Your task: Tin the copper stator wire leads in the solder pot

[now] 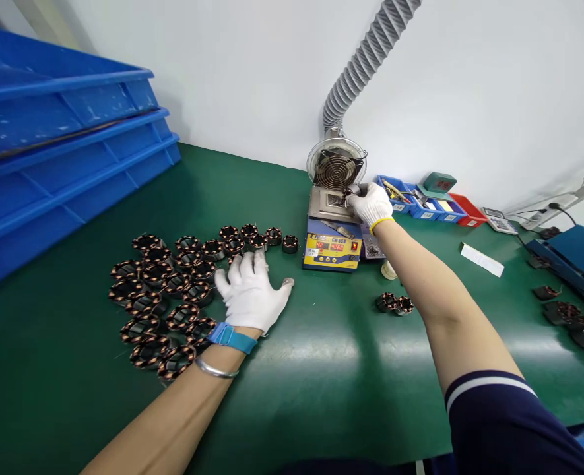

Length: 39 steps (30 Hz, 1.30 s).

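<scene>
My left hand (251, 290), in a white glove, lies with its fingers spread at the right side of a group of copper-wound motor stators (173, 284) on the green table. Its fingertips touch or nearly touch the stators at the back. My right hand (371, 204), also gloved, is closed on a motor stator (350, 192), holding it over the open top of a solder pot (332, 227). The glove covers part of that stator. Red digits glow on the pot's blue and yellow front. A pair of stators (394, 303) stands below my right forearm.
Behind the pot stand a round fan (337, 169) and a grey exhaust hose (371, 59). Stacked blue crates (74, 158) rise at the left. Small blue bins (423, 206), a red bin (467, 210) and a calculator (499, 221) line the wall. More stators (576, 323) lie far right.
</scene>
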### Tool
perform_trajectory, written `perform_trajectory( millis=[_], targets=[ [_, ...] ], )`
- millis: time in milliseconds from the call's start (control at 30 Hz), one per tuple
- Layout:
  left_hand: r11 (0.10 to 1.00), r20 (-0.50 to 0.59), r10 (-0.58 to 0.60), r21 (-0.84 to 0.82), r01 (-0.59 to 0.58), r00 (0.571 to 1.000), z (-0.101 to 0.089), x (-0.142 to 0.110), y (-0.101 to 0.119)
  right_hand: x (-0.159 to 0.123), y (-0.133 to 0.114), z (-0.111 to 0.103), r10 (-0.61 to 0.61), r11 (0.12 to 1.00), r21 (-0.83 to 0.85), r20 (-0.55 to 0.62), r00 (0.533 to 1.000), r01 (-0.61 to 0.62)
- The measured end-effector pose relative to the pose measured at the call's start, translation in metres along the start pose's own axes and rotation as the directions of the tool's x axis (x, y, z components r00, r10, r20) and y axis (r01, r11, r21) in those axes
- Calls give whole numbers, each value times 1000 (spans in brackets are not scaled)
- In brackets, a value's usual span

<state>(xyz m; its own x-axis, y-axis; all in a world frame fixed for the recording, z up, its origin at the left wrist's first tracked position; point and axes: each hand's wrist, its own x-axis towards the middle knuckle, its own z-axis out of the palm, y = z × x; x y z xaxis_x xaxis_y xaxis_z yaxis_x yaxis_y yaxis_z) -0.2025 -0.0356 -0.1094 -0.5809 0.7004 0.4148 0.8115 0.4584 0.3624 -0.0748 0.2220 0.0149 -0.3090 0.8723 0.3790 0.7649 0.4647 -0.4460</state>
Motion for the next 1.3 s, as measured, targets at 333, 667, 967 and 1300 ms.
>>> perform_trajectory(
  millis=[333,667,967,1300],
  targets=[
    [979,16,97,-184,-92,995,1,-3,4,2,5,7,16,1000,-15,25,1000,-16],
    [990,88,7,-144,6,996,4,-1,2,6,3,6,-25,1000,-15,4,1000,25],
    [995,113,48,-97,-37,992,-2,-2,2,-9,-10,-19,83,982,167,18,996,-85],
    [957,175,143,-275,-91,974,-8,-15,8,-99,48,-75,217,560,708,376,901,-431]
  ],
)
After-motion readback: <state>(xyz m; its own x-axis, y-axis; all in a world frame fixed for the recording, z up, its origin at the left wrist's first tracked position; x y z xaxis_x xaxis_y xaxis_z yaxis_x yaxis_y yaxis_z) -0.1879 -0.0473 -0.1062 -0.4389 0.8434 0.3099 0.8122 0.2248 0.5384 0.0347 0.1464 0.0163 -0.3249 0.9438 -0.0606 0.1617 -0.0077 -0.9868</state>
